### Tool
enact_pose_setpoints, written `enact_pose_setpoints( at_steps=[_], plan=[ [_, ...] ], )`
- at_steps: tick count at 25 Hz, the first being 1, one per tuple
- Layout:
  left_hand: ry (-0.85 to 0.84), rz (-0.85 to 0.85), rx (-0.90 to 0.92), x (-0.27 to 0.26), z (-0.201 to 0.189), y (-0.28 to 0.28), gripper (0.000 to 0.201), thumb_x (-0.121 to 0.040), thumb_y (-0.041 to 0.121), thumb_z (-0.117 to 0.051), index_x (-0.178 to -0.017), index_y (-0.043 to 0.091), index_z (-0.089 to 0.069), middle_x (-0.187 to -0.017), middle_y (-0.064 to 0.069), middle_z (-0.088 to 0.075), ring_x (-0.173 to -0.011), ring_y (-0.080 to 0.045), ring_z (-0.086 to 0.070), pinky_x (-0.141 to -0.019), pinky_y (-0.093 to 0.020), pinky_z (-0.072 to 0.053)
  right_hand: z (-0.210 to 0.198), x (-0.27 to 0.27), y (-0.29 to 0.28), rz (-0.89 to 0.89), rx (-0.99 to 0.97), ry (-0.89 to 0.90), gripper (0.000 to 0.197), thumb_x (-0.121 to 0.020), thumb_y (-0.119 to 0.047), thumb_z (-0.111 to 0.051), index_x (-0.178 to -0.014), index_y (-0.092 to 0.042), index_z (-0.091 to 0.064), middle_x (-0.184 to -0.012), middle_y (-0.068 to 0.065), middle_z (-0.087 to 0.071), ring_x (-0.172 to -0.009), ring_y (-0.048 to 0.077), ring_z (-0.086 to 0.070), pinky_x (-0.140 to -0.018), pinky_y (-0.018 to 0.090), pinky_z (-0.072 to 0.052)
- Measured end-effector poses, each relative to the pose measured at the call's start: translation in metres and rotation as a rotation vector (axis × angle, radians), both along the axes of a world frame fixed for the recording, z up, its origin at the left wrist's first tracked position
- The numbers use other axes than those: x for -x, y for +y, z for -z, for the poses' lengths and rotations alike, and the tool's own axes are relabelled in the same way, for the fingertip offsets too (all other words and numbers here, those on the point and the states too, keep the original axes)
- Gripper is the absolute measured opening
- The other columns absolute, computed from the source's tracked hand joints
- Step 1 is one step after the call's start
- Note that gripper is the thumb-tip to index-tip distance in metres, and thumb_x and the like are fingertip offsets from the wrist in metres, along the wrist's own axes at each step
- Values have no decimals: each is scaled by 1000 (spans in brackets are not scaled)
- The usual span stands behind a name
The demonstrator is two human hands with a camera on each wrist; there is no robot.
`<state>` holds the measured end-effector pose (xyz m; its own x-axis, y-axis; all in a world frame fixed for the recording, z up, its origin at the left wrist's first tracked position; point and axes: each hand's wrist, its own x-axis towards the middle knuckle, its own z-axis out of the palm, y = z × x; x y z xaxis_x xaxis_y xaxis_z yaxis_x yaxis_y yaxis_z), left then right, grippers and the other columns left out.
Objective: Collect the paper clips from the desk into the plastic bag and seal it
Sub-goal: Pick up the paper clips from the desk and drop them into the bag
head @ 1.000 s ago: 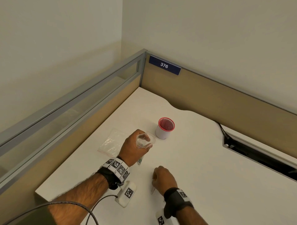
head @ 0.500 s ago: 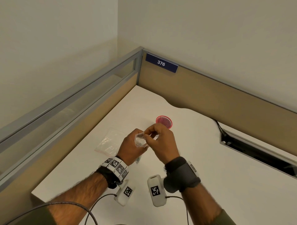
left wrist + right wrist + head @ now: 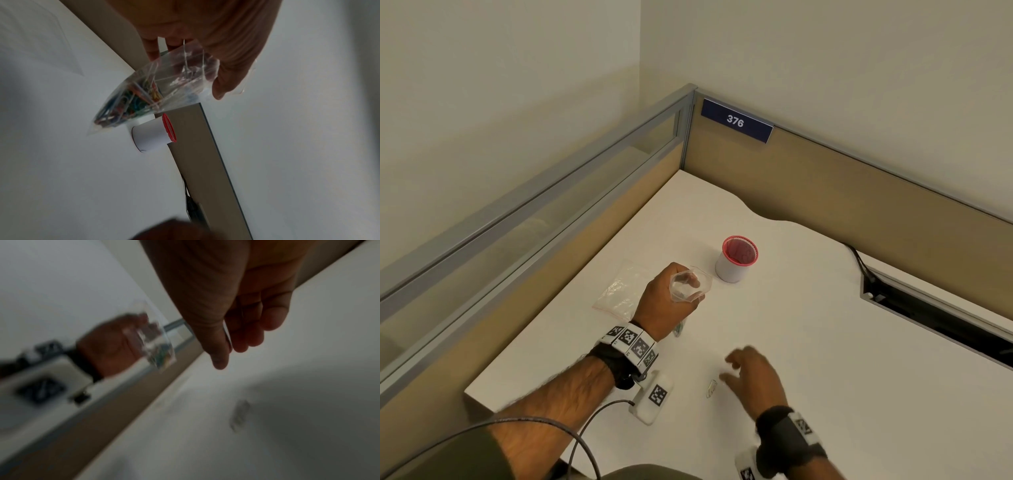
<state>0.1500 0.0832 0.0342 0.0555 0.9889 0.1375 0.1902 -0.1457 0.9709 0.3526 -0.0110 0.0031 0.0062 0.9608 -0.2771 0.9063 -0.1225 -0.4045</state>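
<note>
My left hand (image 3: 671, 301) grips a small clear plastic bag (image 3: 690, 284) above the white desk (image 3: 825, 325), mouth held open upward. In the left wrist view the bag (image 3: 144, 95) hangs from my fingers with several coloured paper clips (image 3: 127, 104) bunched in its lower corner. My right hand (image 3: 753, 377) hovers low over the desk near its front, fingers loosely spread and holding nothing. A single pale paper clip (image 3: 711, 388) lies on the desk just left of that hand, also blurred in the right wrist view as the paper clip (image 3: 239, 413).
A white cup with a red rim (image 3: 736, 258) stands behind the bag. A second empty clear bag (image 3: 619, 291) lies flat to the left of my left hand. A cable slot (image 3: 928, 315) opens in the desk at the right. Partition walls (image 3: 859, 192) close the back and left.
My right hand went up to the bag's mouth half a second ago and has come back down to the desk near the lone clip. The left hand has kept hold of the bag.
</note>
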Motion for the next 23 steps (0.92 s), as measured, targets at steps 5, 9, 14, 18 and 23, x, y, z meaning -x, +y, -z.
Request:
enact_pose_setpoints(
  at_steps=[5,9,14,18,23],
  plan=[
    [-4,-4,23,-3,3,-4,28,-77,7,-80,-95,14,-60,-98,-1,-71,-100,-11,-64,-83,-7,-46,34,26,-22,44,130,-138,44,-85,-55,-56,-110,-19,-57,-109,-1,-56,-102,19,-54,-77,27,-40],
    [-16,11,16,-3,1,-3,28,-77,8,-80,-95,15,-60,-97,0,-71,-101,-14,-65,-86,-23,-53,40,30,-3,-13,41,-173,21,-94,-30,-48,-102,-14,-59,-108,4,-59,-99,24,-55,-80,32,-46],
    [-1,-1,-3,0,-3,0,28,-77,6,-80,-96,12,-60,-96,1,-71,-98,-11,-65,-81,-8,-47,37,5,27,8,-5,-107,19,-93,-16,-44,-99,-16,-62,-105,4,-61,-98,22,-56,-83,31,-49],
    [7,-9,-2,1,-2,1,28,-77,8,-80,-95,14,-60,-97,4,-71,-99,-7,-65,-84,-13,-49,38,-10,19,-25,98,-46,29,-78,-47,-66,-93,-24,-61,-97,-5,-56,-91,16,-54,-71,28,-43],
    [7,-8,-1,-4,-1,1,28,-77,8,-80,-96,13,-60,-97,3,-71,-98,-9,-65,-84,-8,-46,47,-12,15,63,96,-58,39,-72,-55,-69,-85,-22,-52,-91,-4,-53,-81,17,-52,-64,27,-38]
  ],
)
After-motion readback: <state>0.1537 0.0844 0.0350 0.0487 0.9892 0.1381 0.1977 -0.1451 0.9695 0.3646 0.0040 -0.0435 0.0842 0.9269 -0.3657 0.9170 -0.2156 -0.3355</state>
